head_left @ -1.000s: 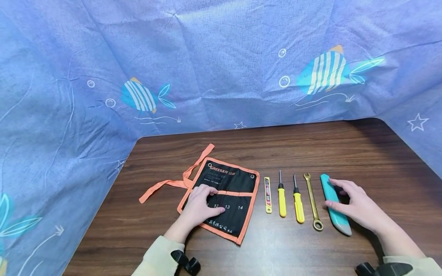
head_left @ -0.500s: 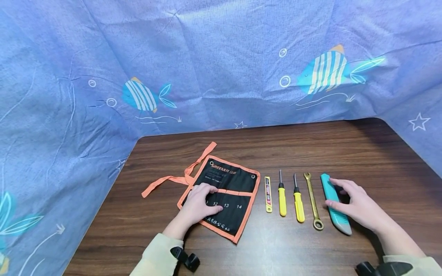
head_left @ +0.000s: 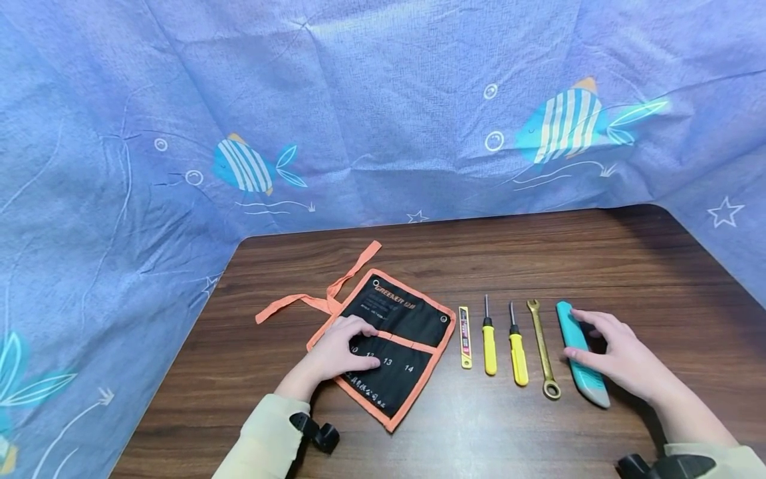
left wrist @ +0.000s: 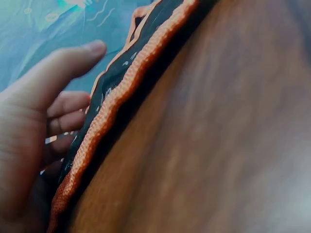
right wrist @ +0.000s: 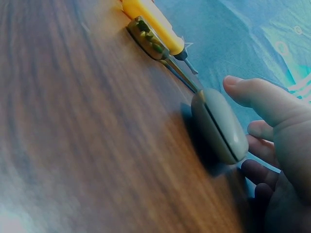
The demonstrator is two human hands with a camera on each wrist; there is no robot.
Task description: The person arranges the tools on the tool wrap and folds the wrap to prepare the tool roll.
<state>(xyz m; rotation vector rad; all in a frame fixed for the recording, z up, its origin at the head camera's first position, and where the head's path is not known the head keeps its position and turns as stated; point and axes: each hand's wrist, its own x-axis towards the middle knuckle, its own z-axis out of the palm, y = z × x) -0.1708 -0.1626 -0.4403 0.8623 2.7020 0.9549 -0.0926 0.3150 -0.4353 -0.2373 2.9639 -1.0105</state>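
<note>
My left hand [head_left: 332, 352] lies on the left part of a black tool pouch [head_left: 397, 382] with orange edging. The fingers rest on the fabric, slightly bent, the thumb apart from them. In the left wrist view the pouch's orange edge [left wrist: 114, 99] runs beside the fingers. My right hand [head_left: 619, 356] is at a teal utility knife [head_left: 580, 356] with a grey end, fingertips and thumb near or touching its right side; contact is hard to tell. The right wrist view has the knife's grey end [right wrist: 221, 126] on the table beside the loosely bent fingers.
Between pouch and knife lie a thin yellow strip with a printed label [head_left: 465, 337], two yellow-handled screwdrivers [head_left: 489, 349] [head_left: 518, 359] and a brass-coloured wrench [head_left: 543, 349]. Orange ties [head_left: 332, 303] trail from the pouch's left. A blue fish-print cloth [head_left: 383, 120] hangs behind the wooden table [head_left: 479, 426].
The pouch has turned clockwise under my left hand, its lower corner shifting left and its ties moving up and right. My left hand has slid slightly left. The right hand stays in place.
</note>
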